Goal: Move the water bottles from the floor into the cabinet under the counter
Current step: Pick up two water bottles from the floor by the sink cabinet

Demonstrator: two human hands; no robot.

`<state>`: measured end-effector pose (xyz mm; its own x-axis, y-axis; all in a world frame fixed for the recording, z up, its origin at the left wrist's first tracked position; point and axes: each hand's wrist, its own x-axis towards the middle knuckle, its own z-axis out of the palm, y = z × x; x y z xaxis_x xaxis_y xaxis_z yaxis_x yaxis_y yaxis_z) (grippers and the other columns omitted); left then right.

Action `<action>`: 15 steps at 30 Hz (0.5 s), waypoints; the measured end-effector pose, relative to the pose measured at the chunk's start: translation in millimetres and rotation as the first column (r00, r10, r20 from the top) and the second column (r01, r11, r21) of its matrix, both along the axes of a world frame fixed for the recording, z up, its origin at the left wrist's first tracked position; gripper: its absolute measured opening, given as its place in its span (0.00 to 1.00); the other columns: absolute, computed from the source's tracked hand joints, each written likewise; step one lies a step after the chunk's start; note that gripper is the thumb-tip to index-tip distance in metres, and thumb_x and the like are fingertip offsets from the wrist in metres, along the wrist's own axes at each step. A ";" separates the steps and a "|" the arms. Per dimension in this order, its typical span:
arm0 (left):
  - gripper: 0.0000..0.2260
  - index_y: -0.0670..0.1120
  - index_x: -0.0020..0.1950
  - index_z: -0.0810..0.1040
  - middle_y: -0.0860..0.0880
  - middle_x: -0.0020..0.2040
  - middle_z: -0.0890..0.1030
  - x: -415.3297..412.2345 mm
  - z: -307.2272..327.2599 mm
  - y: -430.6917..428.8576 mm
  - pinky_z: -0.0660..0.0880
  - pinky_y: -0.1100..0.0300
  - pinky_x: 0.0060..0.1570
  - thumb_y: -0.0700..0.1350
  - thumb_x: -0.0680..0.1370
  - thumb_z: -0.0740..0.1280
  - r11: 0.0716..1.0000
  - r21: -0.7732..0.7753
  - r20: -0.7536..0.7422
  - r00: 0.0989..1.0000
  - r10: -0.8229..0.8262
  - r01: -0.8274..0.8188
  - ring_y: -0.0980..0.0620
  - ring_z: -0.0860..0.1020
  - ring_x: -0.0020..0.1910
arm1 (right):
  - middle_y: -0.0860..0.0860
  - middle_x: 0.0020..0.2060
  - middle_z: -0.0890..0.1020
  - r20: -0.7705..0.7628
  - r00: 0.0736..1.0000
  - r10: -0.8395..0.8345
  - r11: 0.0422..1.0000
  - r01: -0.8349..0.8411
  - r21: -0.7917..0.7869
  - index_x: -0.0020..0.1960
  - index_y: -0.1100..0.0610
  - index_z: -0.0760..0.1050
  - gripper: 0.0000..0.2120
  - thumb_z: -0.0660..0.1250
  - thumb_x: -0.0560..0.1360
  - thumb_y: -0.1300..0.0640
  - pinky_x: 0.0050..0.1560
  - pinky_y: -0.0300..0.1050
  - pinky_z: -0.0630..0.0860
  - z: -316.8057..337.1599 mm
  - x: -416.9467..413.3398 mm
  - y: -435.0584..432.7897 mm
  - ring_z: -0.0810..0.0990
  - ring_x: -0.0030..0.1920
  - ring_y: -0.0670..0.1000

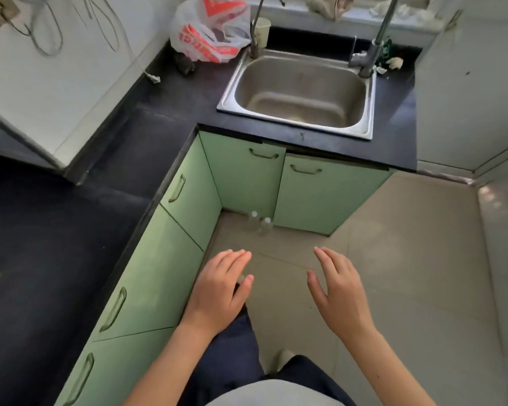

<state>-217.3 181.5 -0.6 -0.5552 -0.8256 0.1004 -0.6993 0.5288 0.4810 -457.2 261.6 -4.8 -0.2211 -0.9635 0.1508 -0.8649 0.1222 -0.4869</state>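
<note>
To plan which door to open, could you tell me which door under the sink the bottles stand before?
The left door; both water bottles stand at its foot, none before the right door.

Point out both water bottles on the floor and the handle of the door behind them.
Left water bottle (252, 222): head view, clear body below cap.
Right water bottle (265, 227): head view, clear body below cap.
Door handle (264, 155): head view, middle of the bar.
</note>
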 end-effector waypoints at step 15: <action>0.23 0.41 0.68 0.76 0.46 0.63 0.80 -12.7 -118.1 -247.9 0.72 0.49 0.65 0.53 0.79 0.59 0.985 0.164 0.098 0.993 -0.061 0.044 0.45 0.76 0.63 | 0.60 0.60 0.79 0.072 0.983 -0.166 0.981 0.157 0.115 0.68 0.66 0.72 0.25 0.60 0.79 0.49 0.65 0.49 0.72 -118.9 0.4 -203.2 0.76 0.62 0.58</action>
<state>-230.1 -66.4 -118.8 -0.5989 -0.7956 -0.0913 -0.7226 0.4877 0.4899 -456.8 58.4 -123.7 -0.3826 -0.9236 0.0225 -0.7874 0.3133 -0.5309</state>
